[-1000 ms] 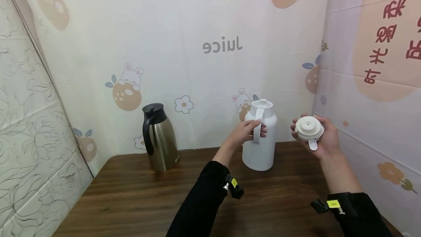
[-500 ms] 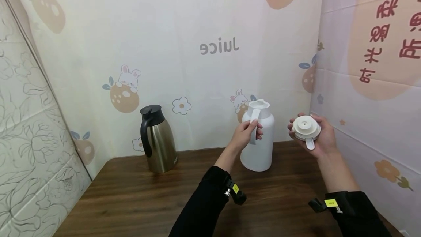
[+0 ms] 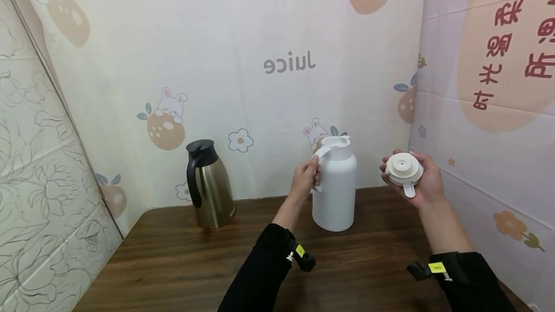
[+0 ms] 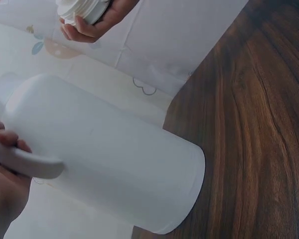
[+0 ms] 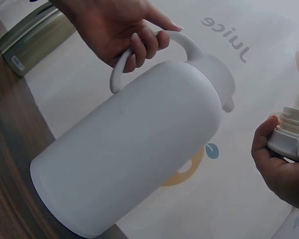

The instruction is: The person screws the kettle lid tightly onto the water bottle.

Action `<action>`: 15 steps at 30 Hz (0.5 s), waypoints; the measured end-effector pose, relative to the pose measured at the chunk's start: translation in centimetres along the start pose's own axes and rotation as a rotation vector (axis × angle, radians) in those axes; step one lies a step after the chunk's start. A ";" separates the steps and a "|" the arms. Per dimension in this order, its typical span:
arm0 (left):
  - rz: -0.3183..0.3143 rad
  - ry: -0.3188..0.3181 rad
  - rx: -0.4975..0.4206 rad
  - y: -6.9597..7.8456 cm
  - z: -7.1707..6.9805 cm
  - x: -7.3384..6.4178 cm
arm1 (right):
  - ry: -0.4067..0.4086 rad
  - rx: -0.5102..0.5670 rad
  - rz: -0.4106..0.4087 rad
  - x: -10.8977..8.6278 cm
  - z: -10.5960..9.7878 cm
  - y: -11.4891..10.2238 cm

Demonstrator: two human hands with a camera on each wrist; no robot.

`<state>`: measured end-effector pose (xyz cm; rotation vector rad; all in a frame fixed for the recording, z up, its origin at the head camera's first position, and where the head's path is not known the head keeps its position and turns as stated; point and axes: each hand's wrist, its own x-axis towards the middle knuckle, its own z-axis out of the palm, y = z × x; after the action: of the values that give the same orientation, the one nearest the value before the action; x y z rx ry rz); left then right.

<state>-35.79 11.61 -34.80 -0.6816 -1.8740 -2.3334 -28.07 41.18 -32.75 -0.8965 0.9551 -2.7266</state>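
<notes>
A white thermos jug (image 3: 335, 191) stands upright on the table, its mouth uncovered and its spout turned to the right. My left hand (image 3: 305, 177) grips the jug's handle (image 3: 322, 152), which faces left; in the right wrist view the fingers curl round the handle (image 5: 120, 72). To the right of the jug, my right hand (image 3: 427, 182) holds the white lid (image 3: 404, 167) up in the air, stepped underside towards me and a small tab pointing down. Ridges round the lid (image 5: 295, 124) show in the right wrist view.
A gold steel thermos jug (image 3: 213, 184) with a black top and handle stands to the left on the brown wooden table (image 3: 182, 264). Printed cloth walls (image 3: 277, 110) rise right behind the table and along its right side.
My left hand has turned the white jug so its handle swings out to the left, and the jug sits slightly further left and nearer. My right hand keeps holding the lid in place.
</notes>
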 end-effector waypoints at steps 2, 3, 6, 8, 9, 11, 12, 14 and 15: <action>-0.004 0.024 -0.004 0.0 -0.1 0.0 | -0.005 0.000 0.003 0.0 -0.1 0.0; -0.009 0.027 -0.008 0.0 -0.1 0.0 | -0.007 0.001 0.005 0.0 -0.1 0.1; -0.025 0.007 -0.003 0.1 -0.4 0.0 | -0.012 0.003 0.009 0.0 -0.2 0.1; -0.043 -0.014 0.005 0.3 -0.6 -0.1 | -0.010 0.003 0.003 -0.1 -0.2 0.1; -0.050 -0.025 0.009 0.4 -0.8 -0.1 | -0.007 -0.001 -0.002 -0.1 -0.2 0.1; -0.064 -0.042 0.018 0.6 -1.1 -0.2 | -0.002 -0.002 -0.009 -0.1 -0.2 0.1; -0.071 -0.045 0.021 0.7 -1.3 -0.3 | 0.002 -0.002 -0.011 -0.1 -0.2 0.0; -0.077 -0.055 0.026 0.9 -1.7 -0.4 | 0.004 0.002 -0.009 -0.2 -0.2 0.0; -0.078 -0.061 0.025 1.0 -1.8 -0.4 | 0.004 0.002 -0.009 -0.2 -0.2 -0.1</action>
<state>-35.61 9.52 -34.35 -0.6974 -1.9871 -2.3565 -28.01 41.36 -32.91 -0.8967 0.9507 -2.7374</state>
